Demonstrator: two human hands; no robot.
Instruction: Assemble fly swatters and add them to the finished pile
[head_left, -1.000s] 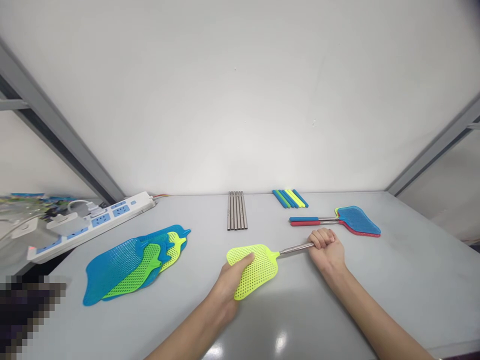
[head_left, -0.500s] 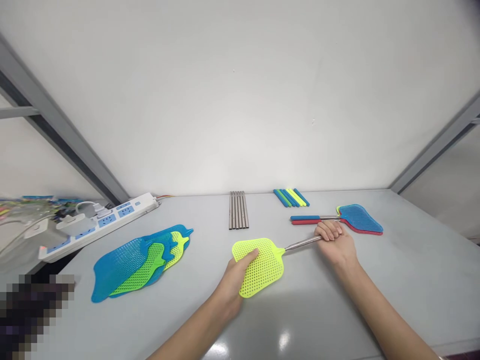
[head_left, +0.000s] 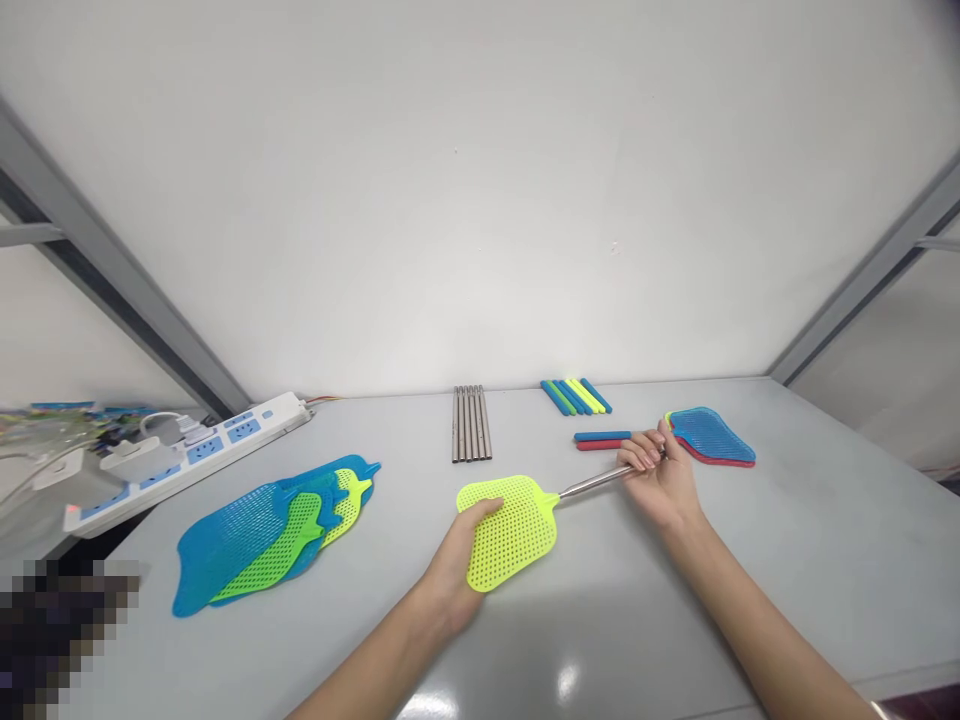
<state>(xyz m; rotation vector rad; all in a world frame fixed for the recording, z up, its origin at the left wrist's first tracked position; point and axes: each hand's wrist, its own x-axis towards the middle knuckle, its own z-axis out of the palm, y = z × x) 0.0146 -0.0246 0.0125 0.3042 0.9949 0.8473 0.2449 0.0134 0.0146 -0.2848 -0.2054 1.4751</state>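
A yellow-green perforated fly swatter head (head_left: 517,535) is pinched along its left edge by my left hand (head_left: 451,565), thumb on top. From the neck of that head a metal rod (head_left: 592,484) runs up to the right. My right hand (head_left: 664,480) has its fingers curled over the rod's far end, thumb raised beside it. Just behind this hand lie fly swatters with a blue head (head_left: 712,433) and a red head (head_left: 739,462). Their blue grip (head_left: 600,436) and red grip (head_left: 600,446) point left, and their rods are hidden behind my fingers.
Loose blue, green and yellow swatter heads (head_left: 232,540) overlap on the table (head_left: 375,620) at left. Several metal rods (head_left: 471,425) lie in a row by the wall, with several coloured grips (head_left: 576,397) to their right. A white power strip (head_left: 274,412) with plugged-in chargers runs along the left edge.
My right thumb has lifted and the right fingers have shifted at the rod's end. My left hand keeps its hold on the yellow-green head. The whole view has shifted slightly.
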